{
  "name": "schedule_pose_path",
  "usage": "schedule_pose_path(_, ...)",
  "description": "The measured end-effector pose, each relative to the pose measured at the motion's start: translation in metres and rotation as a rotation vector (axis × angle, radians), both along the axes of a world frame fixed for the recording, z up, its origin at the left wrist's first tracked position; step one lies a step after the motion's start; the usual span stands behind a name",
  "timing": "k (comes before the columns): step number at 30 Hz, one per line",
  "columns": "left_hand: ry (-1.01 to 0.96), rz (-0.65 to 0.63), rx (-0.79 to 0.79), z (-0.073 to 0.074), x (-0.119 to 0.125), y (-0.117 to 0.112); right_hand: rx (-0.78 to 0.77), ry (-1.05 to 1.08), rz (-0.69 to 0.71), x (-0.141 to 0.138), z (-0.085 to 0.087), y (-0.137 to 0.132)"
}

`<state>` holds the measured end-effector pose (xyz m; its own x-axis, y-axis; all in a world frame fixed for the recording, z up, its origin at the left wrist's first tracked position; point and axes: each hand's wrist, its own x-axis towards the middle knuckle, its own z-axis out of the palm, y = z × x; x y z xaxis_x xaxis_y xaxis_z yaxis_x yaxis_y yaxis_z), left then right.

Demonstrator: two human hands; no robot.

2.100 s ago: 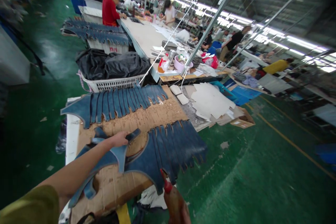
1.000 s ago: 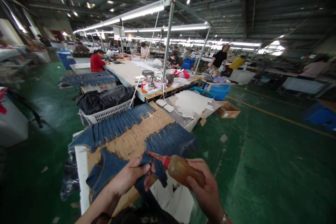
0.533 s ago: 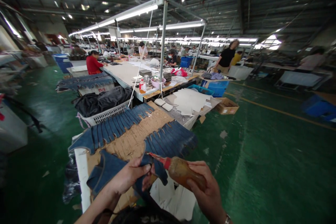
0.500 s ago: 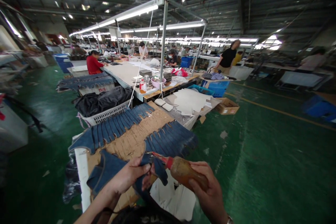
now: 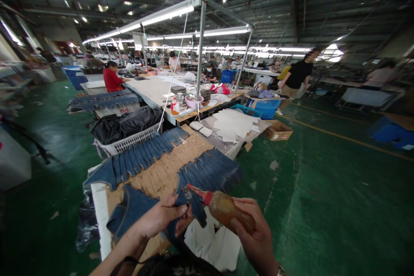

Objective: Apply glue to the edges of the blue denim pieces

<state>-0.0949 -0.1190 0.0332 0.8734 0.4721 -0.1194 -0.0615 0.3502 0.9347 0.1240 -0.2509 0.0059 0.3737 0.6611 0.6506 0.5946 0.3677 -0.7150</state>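
Observation:
My left hand [image 5: 168, 215] pinches a dark blue leather-like piece [image 5: 198, 209] between thumb and fingers. On that piece, near my thumb, shows a greyish, shiny wet-looking patch. My right hand [image 5: 254, 224] is wrapped round an amber-brown squeeze bottle [image 5: 228, 211] with a red nozzle. The bottle lies tilted, its tip pointing left just over the blue piece; whether it touches cannot be made out. A row of overlapping blue pieces [image 5: 210, 170] lies beyond my hands on a cardboard-topped table [image 5: 152, 179]. Another blue row [image 5: 139, 159] runs along the far left edge.
White sheets [image 5: 213, 241] lie below my hands. A basket of black material [image 5: 127, 129] stands at the left, a pale stack of sheets [image 5: 234, 123] beyond the table. A cardboard box [image 5: 276, 130] sits on the green floor. A person in black [image 5: 297, 73] stands at the right.
The nozzle tip has lifted slightly off the blue piece, and the shiny patch shows more plainly. The person in black has moved right. My hands keep their grips.

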Motion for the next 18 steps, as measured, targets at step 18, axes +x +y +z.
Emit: schedule_pose_path(18, 0.183, -0.109, 0.458, 0.018, -0.022, 0.007, -0.093, 0.287, -0.040, 0.011, -0.001, -0.005)
